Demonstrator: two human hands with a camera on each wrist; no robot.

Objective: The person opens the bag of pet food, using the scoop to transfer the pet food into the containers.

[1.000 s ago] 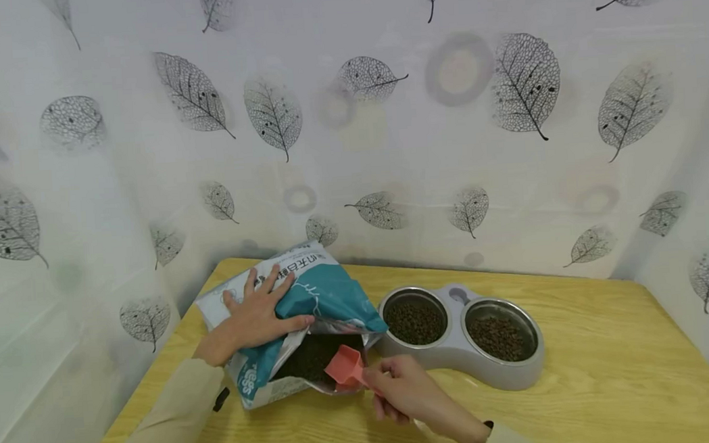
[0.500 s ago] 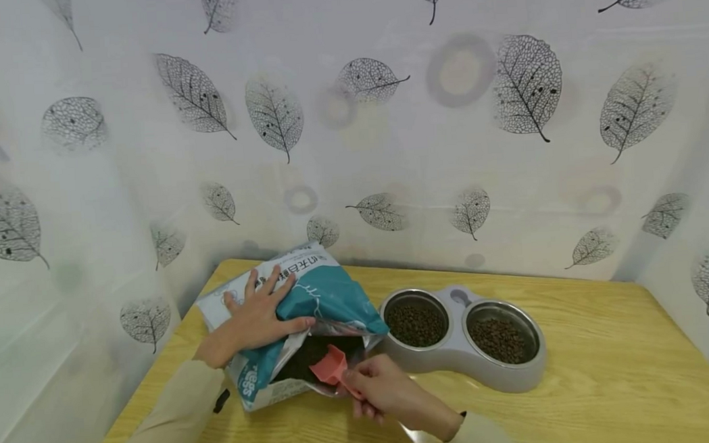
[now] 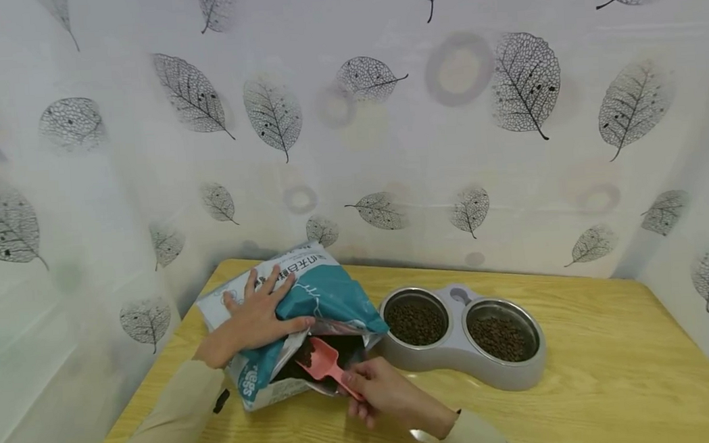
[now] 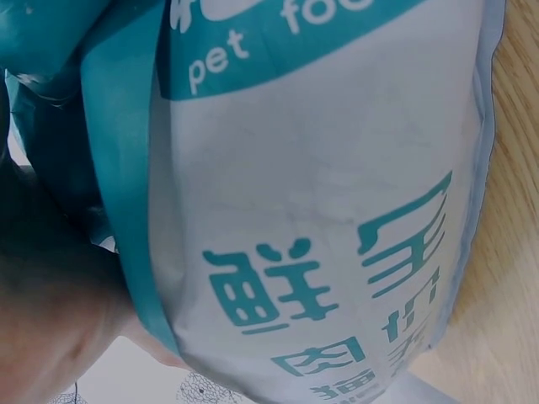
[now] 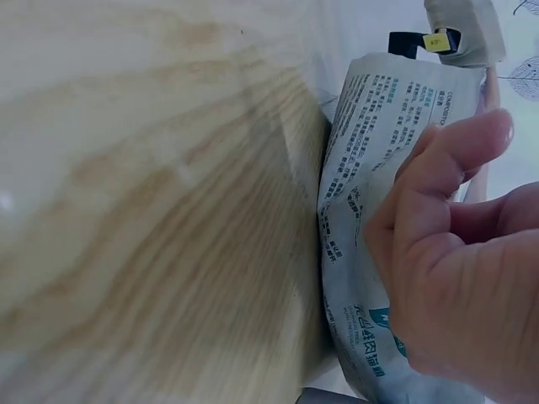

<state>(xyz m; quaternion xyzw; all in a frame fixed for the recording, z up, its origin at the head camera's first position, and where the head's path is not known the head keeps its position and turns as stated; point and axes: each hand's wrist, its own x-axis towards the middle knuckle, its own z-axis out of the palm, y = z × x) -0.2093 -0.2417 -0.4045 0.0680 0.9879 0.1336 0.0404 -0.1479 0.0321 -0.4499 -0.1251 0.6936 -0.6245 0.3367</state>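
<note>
A white and teal pet food bag (image 3: 334,290) lies on its side on the table, its mouth gaping toward the near right. My left hand (image 3: 254,322) rests on top of the bag with fingers spread. In my right hand (image 3: 389,392) the handle of a pink scoop (image 3: 323,360) is gripped. The scoop's head is in the bag's mouth, with some brown kibble at its front edge. In the right wrist view, the right hand (image 5: 455,244) has curled fingers beside the bag's printed face; the scoop is hidden there. Lettering on the bag (image 4: 312,151) fills the left wrist view.
Right of the bag stands a grey double feeder (image 3: 459,344). Its two steel bowls, the left bowl (image 3: 415,319) and the right bowl (image 3: 500,333), hold brown kibble. Behind the wooden table (image 3: 613,368) hangs a leaf-patterned curtain (image 3: 374,146).
My right hand has moved left, taking the scoop deeper into the bag's mouth. The scoop has turned, and kibble now shows at its front. My left hand stays on the bag.
</note>
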